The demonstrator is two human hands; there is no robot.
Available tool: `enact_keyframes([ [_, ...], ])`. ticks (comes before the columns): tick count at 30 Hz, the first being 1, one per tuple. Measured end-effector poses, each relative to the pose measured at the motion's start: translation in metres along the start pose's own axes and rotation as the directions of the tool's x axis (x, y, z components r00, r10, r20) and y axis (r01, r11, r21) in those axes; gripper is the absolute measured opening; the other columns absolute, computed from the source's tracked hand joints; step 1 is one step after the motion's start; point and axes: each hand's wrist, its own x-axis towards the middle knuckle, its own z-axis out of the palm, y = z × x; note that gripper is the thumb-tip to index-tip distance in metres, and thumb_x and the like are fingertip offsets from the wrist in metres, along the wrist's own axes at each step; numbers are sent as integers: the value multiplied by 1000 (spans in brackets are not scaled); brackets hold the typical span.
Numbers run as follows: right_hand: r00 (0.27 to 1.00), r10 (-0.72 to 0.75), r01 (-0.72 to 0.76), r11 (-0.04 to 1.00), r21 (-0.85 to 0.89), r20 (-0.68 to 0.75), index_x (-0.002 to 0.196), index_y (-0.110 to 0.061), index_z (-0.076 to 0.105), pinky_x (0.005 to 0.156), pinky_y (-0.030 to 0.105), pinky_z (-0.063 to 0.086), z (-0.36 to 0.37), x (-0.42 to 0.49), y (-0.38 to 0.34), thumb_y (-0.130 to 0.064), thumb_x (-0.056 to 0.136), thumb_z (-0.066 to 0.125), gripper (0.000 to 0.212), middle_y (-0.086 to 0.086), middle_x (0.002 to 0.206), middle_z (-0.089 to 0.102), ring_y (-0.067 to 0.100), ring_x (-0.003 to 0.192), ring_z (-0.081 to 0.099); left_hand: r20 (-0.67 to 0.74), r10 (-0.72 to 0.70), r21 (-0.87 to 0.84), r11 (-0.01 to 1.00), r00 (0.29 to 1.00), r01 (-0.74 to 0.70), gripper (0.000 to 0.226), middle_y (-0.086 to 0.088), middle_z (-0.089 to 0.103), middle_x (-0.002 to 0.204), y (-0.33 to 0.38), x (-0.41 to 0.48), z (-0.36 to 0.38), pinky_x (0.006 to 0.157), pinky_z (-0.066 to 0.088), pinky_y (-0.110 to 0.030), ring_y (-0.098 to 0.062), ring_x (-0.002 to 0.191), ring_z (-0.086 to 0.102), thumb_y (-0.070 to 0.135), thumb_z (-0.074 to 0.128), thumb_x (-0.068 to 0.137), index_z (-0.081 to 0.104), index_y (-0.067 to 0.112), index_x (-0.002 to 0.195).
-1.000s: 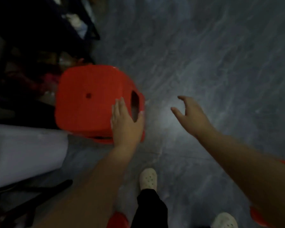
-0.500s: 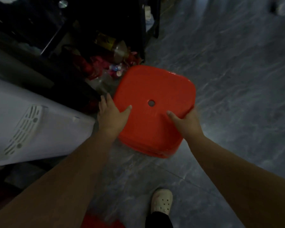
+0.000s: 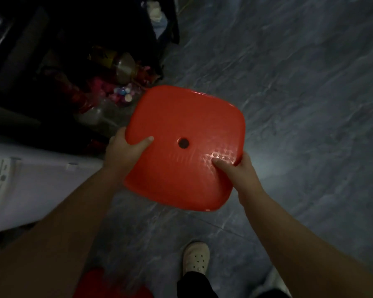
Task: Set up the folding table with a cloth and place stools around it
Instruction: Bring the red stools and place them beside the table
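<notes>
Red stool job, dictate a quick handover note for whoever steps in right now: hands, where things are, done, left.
Left hand: gripping the left edge of the square red plastic stool, thumb on the seat.
Right hand: gripping its right edge.
Stool: seat up, over the grey marbled floor, beside dark clutter.
Another red item shows at the bottom edge.
Done: stool in hand.
Left: folding table and cloth not in view; set stools around it.
</notes>
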Motion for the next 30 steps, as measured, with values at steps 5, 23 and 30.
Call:
enact_keyframes([
  [5, 998, 22, -16, 995, 97, -62, 128, -24, 53, 86, 37, 54, -148, -53, -58, -36, 78, 73, 55, -4, 115, 65, 13, 100, 64, -47, 257, 91, 963, 965, -252, 85, -7, 58, 126, 127, -86, 49, 102, 42, -46, -26, 117, 53, 76, 56, 60, 53, 26, 129],
  [23, 587, -44, 257, 957, 134, -809, 122, -27, 50, 86, 25, 42, -686, -325, -264, -38, 86, 63, 41, -13, 107, 58, 0, 93, 56, 441, 777, -309, 602, 450, -736, 66, 0, 63, 113, 649, -457, 312, 95, 49, -44, -14, 102, 61, 68, 63, 66, 61, 29, 120],
  [30, 280, 162, 362, 895, 260, -946, 119, -24, 53, 91, 32, 45, -785, -368, -269, -40, 84, 65, 40, -12, 104, 60, 5, 94, 58, 656, 754, -480, 393, -24, -785, 75, 6, 62, 116, 769, -539, 436, 93, 50, -47, -17, 108, 60, 79, 60, 65, 52, 38, 128],
])
